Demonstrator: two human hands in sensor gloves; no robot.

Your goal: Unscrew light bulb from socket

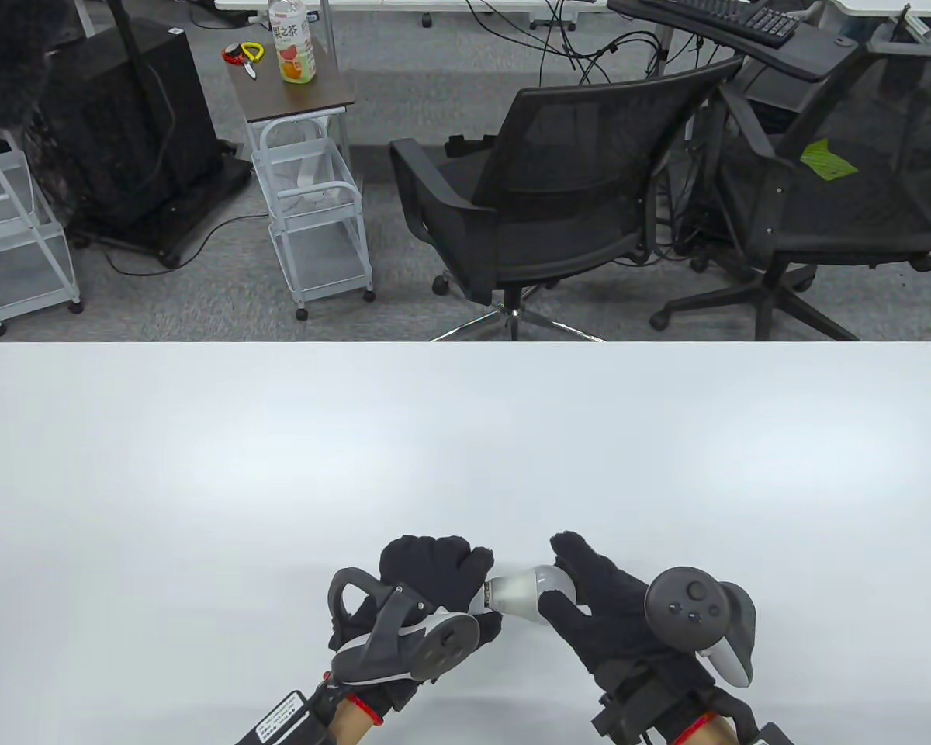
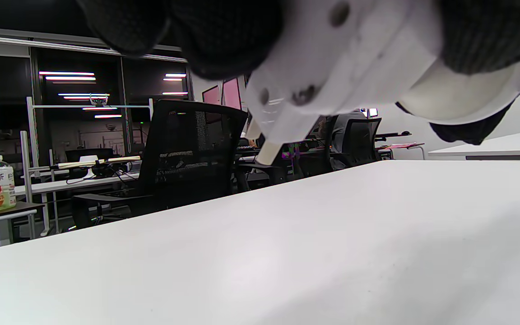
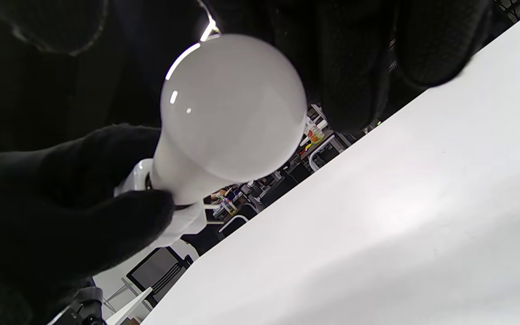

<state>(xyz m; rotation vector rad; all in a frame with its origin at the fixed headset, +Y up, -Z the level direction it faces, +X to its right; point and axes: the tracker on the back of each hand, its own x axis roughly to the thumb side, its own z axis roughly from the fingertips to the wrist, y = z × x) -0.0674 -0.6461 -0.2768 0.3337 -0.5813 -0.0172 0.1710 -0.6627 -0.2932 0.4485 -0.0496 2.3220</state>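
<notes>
Hands meet above the bench (image 1: 202, 466). Left hand (image 1: 427, 574) clenches the socket (image 2: 332, 67); beside it, right hand (image 1: 590, 597) grasps the light bulb (image 1: 524, 594), seated in the socket.

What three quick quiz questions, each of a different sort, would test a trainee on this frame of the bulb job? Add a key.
1. True or false: the light bulb lies flat on the table with neither hand touching it.
2. Multiple choice: which hand grips the socket? A) left hand B) right hand C) neither
3. Fill in: the drink bottle stands on a small ____ beyond the table.

Key
1. False: both hands hold the bulb and socket assembly above the table, as the right wrist view shows.
2. A: the left hand grips the socket, while the right hand holds the bulb's globe.
3. Side table.
</notes>
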